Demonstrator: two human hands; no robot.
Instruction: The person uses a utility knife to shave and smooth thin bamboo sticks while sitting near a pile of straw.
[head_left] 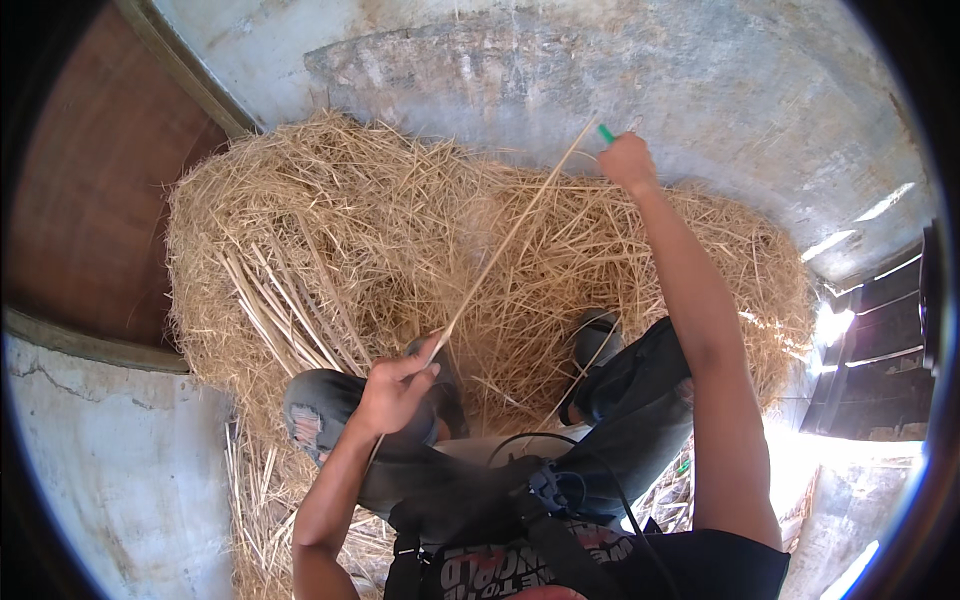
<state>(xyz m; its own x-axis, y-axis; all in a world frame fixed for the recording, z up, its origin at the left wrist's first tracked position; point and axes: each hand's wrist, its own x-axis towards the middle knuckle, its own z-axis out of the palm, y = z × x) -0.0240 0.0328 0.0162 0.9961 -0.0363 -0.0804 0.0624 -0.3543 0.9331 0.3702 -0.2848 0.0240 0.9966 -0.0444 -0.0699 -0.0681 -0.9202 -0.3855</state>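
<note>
Straw-coloured and slender, one long strip slants up and away from me. My left hand grips it near the lower end, thumb and fingers pinched together in front of my left knee. My right hand is out at the end of a straight arm, its fingers closed around a green piece that looks like a handle; whatever else it belongs to is hidden in my fist. The strip's far tip ends just beside that green piece, apart from it as far as I can tell.

Below lies a heap of dry straw against the stained wall, with a loose bundle of stouter stalks on its left side.

I judge this to be a trimming or scraping step, my reach standing at the outer end of a stroke. Next, I think, calls for bringing my right hand back along the strip while my left pinch holds firm, clear of any edge.
</note>
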